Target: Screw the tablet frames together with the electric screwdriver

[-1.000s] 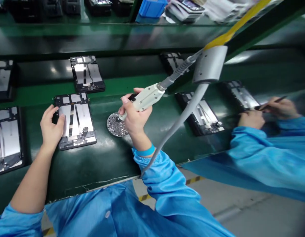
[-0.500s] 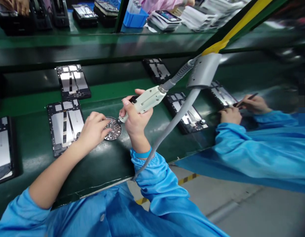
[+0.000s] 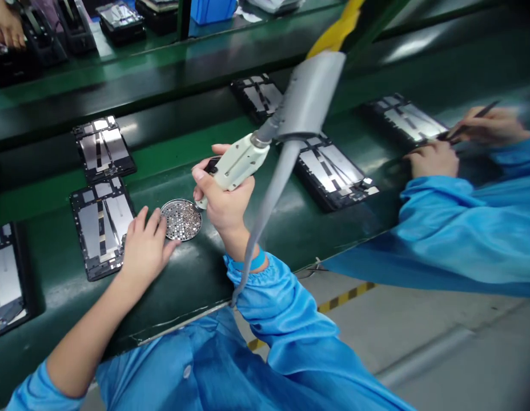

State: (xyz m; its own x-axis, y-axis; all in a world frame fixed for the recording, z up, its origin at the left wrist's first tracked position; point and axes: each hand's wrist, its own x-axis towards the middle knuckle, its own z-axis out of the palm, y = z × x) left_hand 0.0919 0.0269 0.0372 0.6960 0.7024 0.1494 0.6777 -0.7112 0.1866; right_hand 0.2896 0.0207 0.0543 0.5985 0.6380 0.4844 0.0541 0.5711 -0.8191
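My right hand (image 3: 225,202) is wrapped round a pale electric screwdriver (image 3: 239,165), its nose pointing down and left. Just below that nose lies a round dish of small screws (image 3: 183,220) on the green bench. My left hand (image 3: 147,242) has its fingers stretched out, thumb apart, at the dish's left rim; nothing shows in it. Partly under this hand is an opened tablet (image 3: 103,228) with silver plates and a dark ribbon strip. The screwdriver's tip is hard to make out against the dish.
A second opened tablet (image 3: 103,148) lies behind, another (image 3: 331,171) to the right. A grey cable (image 3: 265,211) hangs from a grey sleeve (image 3: 312,94) across my right forearm. At right, a co-worker's hands (image 3: 434,158) work at a tablet (image 3: 406,121). The bench edge (image 3: 183,325) is near me.
My left fingers have come off the screws and spread out, moving left to the dish's rim. My right hand still grips the screwdriver near the dish. The view has shifted.
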